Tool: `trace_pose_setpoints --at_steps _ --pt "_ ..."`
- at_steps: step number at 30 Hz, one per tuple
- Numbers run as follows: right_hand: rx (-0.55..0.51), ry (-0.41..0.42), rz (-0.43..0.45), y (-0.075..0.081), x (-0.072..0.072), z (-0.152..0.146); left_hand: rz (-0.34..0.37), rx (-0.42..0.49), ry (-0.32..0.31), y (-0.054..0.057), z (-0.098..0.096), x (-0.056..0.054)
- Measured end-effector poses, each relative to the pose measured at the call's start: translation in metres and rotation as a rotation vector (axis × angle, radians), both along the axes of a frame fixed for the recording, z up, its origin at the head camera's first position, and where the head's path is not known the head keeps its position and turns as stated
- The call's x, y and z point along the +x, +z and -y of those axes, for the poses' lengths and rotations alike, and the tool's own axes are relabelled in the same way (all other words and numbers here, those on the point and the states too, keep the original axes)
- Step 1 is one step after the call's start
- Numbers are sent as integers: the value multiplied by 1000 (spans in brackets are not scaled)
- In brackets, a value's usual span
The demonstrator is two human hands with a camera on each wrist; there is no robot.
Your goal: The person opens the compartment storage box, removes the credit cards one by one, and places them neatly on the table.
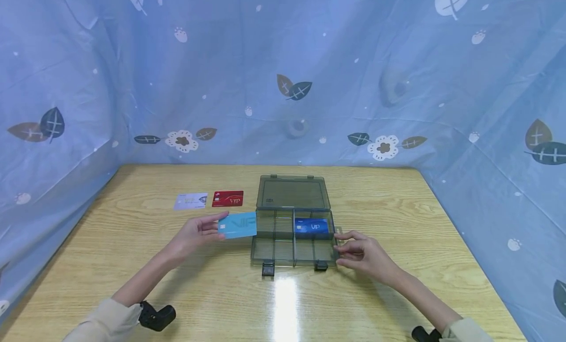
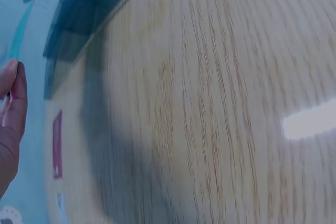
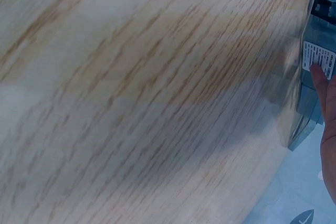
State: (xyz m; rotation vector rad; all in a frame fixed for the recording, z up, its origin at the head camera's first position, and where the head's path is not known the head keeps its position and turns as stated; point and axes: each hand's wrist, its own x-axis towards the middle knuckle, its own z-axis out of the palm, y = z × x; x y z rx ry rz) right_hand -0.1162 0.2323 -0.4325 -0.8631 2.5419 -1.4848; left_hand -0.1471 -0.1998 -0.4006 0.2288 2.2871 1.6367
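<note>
My left hand (image 1: 196, 235) pinches a light blue VIP card (image 1: 237, 225) by its left end, holding it raised just left of a grey see-through plastic box (image 1: 294, 248). The box's lid (image 1: 293, 193) is flipped back, and dividers split it into several compartments. A dark blue VIP card (image 1: 311, 226) is in the back right compartment. At the box's right side is my right hand (image 1: 364, 253); its fingertips touch that wall, on a white barcode label (image 3: 318, 59) in the right wrist view. The left wrist view shows the light blue card (image 2: 21, 32) nearly edge-on.
Left of the box, a white VIP card (image 1: 190, 201) and a red VIP card (image 1: 227, 198) lie on the wooden table (image 1: 212, 302). Two latches, one of them a black latch (image 1: 268, 269), stick out at the box's front. A blue patterned cloth (image 1: 239, 47) hangs around the table.
</note>
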Motion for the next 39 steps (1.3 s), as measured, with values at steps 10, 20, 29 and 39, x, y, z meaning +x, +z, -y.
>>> trace_pose_setpoints --at_steps 10,20,29,39 --pt "-2 0 9 0 0 0 -22 -81 -9 -4 27 -5" --pt "4 -5 22 1 0 0 -19 -14 -89 -20 48 -17" --pt "2 -6 16 0 0 0 -28 0 -149 -30 59 -33" --pt "-15 -2 23 0 0 0 -85 -126 -142 -32 50 -43"
